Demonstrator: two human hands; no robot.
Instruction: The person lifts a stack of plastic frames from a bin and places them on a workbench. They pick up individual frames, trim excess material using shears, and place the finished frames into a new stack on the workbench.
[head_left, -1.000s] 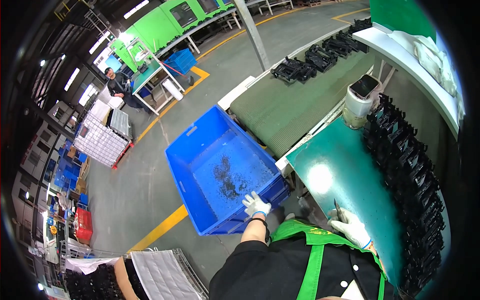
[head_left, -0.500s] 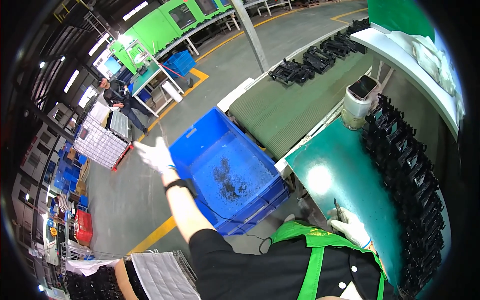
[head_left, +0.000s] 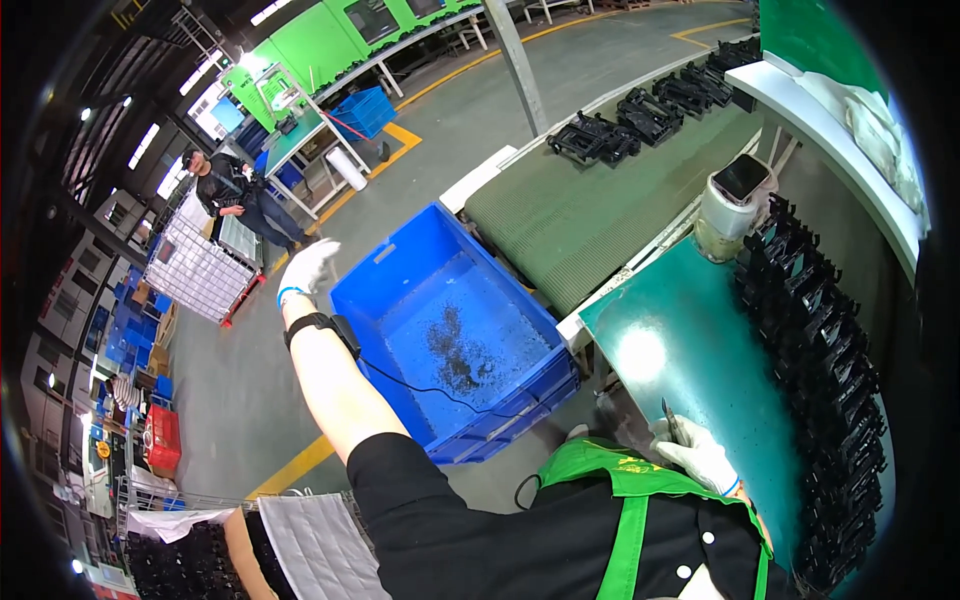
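Note:
My left hand (head_left: 310, 268), in a white glove with a dark band at the wrist, is stretched out beyond the left rim of a large blue crate (head_left: 400, 352). Its fingers point away to the right and nothing shows in them. Dark crumbs lie scattered on the crate's floor. Close to my body, above the green tabletop (head_left: 660, 300), my gloved right hand (head_left: 697, 455) is closed around a slim, pointed dark tool (head_left: 671, 418); its exact kind is unclear. A long row of black plastic parts (head_left: 815, 390) lines the table's right side.
A green conveyor belt (head_left: 560, 230) carries black parts (head_left: 648, 115) behind the crate. A white container (head_left: 722, 215) with a phone-like device on top stands by the table's far edge. Behind me left is a bin with a grey padded sheet (head_left: 315, 540). Another person (head_left: 240, 195) stands beside a mesh cart (head_left: 195, 265).
My left hand has swung up and slightly left, its fingers turning from pointing left to pointing right. The right hand keeps its tool. The view has shifted slightly.

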